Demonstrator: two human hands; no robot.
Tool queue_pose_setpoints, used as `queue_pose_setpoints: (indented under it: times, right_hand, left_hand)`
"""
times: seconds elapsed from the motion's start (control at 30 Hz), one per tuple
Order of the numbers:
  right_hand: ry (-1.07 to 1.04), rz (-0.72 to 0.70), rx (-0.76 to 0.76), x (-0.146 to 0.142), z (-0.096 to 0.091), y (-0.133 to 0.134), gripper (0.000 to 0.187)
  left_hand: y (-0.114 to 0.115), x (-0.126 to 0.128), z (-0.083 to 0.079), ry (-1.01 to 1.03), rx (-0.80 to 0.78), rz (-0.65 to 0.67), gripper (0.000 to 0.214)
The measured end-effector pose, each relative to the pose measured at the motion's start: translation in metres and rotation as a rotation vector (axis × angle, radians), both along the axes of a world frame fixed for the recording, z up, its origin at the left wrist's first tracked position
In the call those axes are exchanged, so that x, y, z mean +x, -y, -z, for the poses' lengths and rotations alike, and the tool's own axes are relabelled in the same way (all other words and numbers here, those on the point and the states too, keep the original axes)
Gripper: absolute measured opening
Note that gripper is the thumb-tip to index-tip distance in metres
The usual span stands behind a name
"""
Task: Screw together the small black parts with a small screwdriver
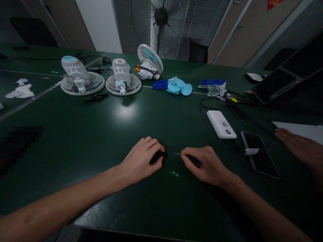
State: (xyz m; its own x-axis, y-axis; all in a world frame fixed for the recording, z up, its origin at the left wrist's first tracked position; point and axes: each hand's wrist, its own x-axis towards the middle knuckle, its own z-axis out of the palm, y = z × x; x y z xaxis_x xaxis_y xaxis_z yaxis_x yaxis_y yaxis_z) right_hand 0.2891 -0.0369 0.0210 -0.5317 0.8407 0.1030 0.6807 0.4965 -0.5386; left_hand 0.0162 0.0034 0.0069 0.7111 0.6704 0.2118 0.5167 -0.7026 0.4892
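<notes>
My left hand (145,156) rests on the green tabletop, thumb and fingers closed around a small black object (156,157) whose kind I cannot make out. In my right hand (208,164) is a thin tool with a dark handle and a slim metal shaft, which looks like a screwdriver (178,153). Its tip points left toward the black object and stays a little apart from it. Between my hands, slightly nearer to me, a small green circuit board (175,173) lies flat on the table.
Three white fans (123,79) stand at the back, near blue fan blades (179,86) and gloves (213,87). To the right lie a white power bank (221,124), a phone (259,154) and cables. Another person's hand (300,144) rests at the far right.
</notes>
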Motion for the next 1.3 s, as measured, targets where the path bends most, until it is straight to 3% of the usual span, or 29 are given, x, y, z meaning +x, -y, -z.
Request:
queue_pose_setpoints:
  times: [0.07, 0.2, 0.3, 0.47, 0.8, 1.0, 1.13, 1.2, 1.3]
  right_hand:
    - [-0.029, 0.034, 0.028, 0.001, 0.004, -0.001, 0.020]
    - [-0.070, 0.073, 0.041, 0.003, 0.008, -0.004, 0.019]
    - [-0.082, 0.100, 0.032, 0.004, 0.010, -0.006, 0.019]
    - [-0.069, 0.105, 0.022, 0.005, 0.012, -0.006, 0.020]
    - [-0.066, 0.102, 0.022, 0.002, 0.014, -0.006, 0.021]
    - [-0.066, 0.083, -0.012, 0.004, 0.014, -0.007, 0.020]
    - [-0.080, 0.079, -0.028, 0.007, 0.017, -0.007, 0.020]
    - [-0.093, 0.070, -0.035, 0.008, 0.016, -0.007, 0.021]
    - [-0.115, 0.057, -0.049, 0.007, 0.014, -0.007, 0.024]
  left_hand:
    - [0.003, 0.001, -0.001, -0.022, 0.021, 0.025, 0.021]
    - [0.020, 0.003, -0.004, -0.025, 0.033, 0.251, 0.040]
    - [0.031, 0.004, -0.006, -0.033, 0.047, 0.351, 0.050]
    - [0.029, 0.002, -0.003, -0.083, 0.135, 0.387, 0.033]
    - [0.023, 0.003, -0.003, -0.102, 0.338, 0.399, 0.034]
    - [0.019, 0.002, 0.003, -0.111, 0.373, 0.326, 0.029]
    - [-0.002, -0.009, 0.006, -0.146, 0.354, 0.211, 0.029]
    - [-0.025, -0.031, 0.006, -0.187, 0.347, 0.109, 0.030]
    - [-0.071, -0.095, 0.008, -0.247, 0.331, -0.102, 0.034]
